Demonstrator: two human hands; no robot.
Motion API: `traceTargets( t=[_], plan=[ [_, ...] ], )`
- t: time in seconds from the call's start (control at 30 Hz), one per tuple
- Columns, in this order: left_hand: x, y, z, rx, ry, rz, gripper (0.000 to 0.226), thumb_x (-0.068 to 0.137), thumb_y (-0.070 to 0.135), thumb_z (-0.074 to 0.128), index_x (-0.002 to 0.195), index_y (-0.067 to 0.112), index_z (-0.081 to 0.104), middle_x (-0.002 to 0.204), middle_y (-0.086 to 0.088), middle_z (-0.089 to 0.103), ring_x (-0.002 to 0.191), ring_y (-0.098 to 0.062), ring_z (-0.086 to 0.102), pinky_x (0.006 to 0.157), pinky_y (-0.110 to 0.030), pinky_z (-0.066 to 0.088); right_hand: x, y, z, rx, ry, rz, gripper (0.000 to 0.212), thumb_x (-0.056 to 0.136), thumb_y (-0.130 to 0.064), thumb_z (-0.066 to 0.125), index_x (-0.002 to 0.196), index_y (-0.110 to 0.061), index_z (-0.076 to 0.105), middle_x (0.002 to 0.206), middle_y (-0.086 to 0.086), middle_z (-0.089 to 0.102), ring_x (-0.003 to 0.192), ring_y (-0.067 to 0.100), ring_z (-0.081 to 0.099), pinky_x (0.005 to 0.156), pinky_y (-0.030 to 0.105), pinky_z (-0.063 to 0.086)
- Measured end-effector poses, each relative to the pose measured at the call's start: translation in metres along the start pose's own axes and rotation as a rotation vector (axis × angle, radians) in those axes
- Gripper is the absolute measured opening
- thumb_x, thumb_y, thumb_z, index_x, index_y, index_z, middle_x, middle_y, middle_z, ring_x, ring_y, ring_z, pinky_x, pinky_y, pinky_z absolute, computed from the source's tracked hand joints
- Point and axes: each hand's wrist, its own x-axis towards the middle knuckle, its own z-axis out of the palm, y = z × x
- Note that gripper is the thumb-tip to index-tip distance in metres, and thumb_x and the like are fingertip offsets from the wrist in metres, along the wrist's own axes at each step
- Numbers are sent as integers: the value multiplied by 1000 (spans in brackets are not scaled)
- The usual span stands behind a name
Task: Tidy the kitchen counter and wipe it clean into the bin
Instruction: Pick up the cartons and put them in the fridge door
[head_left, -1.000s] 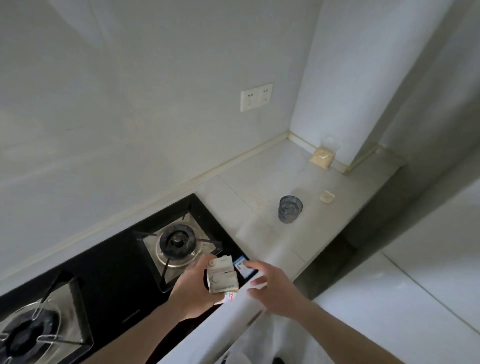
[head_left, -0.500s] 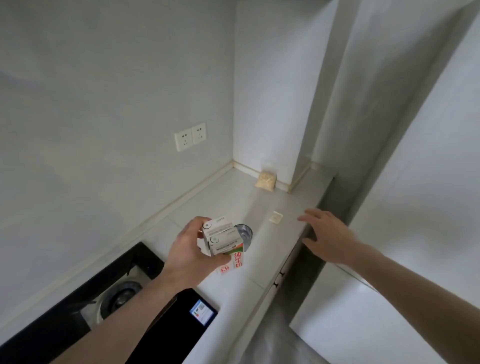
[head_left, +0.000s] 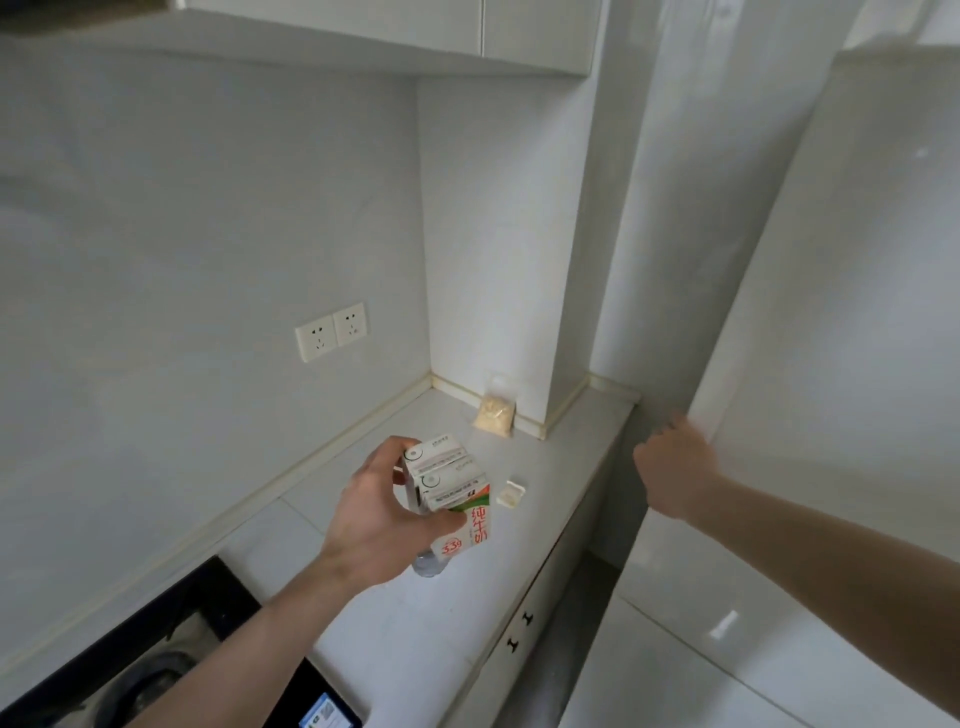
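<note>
Pale counter (head_left: 395, 639) fills the lower middle of the frame, with the black hob (head_left: 171, 634) at lower left. Your left hand (head_left: 384, 519) sits nearest, centre frame, fingers wrapped round two small milk cartons (head_left: 449, 478) held together above the surface; a clear glass (head_left: 428, 564) shows just below them, mostly hidden by that hand. Keep the squeeze gentle, since such cartons likely dent or leak. Right of centre, your right hand (head_left: 675, 467) curls its fingers round the edge of a tall white door (head_left: 810, 364), probably a fridge. Judging by that, the step is stowing the cartons: pull the door fully wide before swinging the cartons across, so they do not clip its edge. Beyond the cartons a small pale packet (head_left: 510, 493) lies on the counter, and farther, in the corner at mid-frame, a clear bag of beige grains (head_left: 493, 413) leans on the wall. The bin is not in view.
</note>
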Motion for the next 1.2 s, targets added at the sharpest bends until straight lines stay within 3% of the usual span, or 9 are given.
traceTargets(
  t=[0.1,0.23,0.57,0.7,0.8,0.9,0.97,1.07,1.2],
  plan=[
    [-3,2,10,-13,-2,-22,63,55,42,89,106,44,53,110,22,65,106,1,59,72,-29,57,4,-5,6,21,-21,8,19,95,-33,56,107,-24,68,111,-2,71,111,20,63,111,38,27],
    [-11,3,19,-25,3,-53,63,55,43,88,108,42,54,110,21,67,106,-1,59,72,-28,55,14,-11,13,5,-44,19,26,96,-23,57,120,-21,66,123,0,68,123,23,56,116,40,24],
    [-18,-4,4,-6,-14,-54,64,55,45,88,108,45,53,110,23,67,106,-2,60,76,-32,58,1,-34,8,0,-17,-6,18,95,-15,60,112,-17,67,108,2,72,109,23,64,113,43,30],
    [-19,-9,-8,1,-41,-53,61,57,42,90,107,44,54,109,20,67,105,0,60,71,-26,55,-35,-57,-13,108,-48,-9,20,94,-17,65,114,-17,66,110,2,70,107,24,64,98,39,36],
    [-21,-16,-18,21,-69,-44,61,59,38,92,106,43,53,109,20,67,104,1,59,68,-22,52,-70,-76,-30,206,-73,-14,14,94,-20,65,108,-20,64,108,1,70,106,23,64,96,39,36],
    [-27,-24,-21,12,-107,-42,61,60,35,93,105,40,53,109,19,67,104,0,60,73,-25,55,-105,-90,-46,352,-88,15,9,96,-25,63,94,-25,54,88,-3,64,99,22,67,87,39,35],
    [-34,-29,-23,-6,-140,-28,59,62,32,94,105,39,54,109,19,67,104,-2,61,78,-27,57,-125,-104,-51,467,-100,35,10,98,-31,59,103,-22,56,81,-3,55,98,23,67,82,38,38],
    [-47,-36,-23,-19,-224,18,57,66,28,94,106,37,55,109,18,66,103,-5,62,77,-24,56,-154,-122,-49,736,-156,117,39,98,-43,58,130,-23,50,114,0,62,111,26,63,91,42,52],
    [-61,-36,-25,-36,-259,72,55,67,30,94,106,38,54,108,16,66,101,-8,64,74,-19,53,-184,-137,-39,952,-98,221,66,96,-49,59,152,-28,30,144,-2,48,126,25,53,98,44,53]
  ],
)
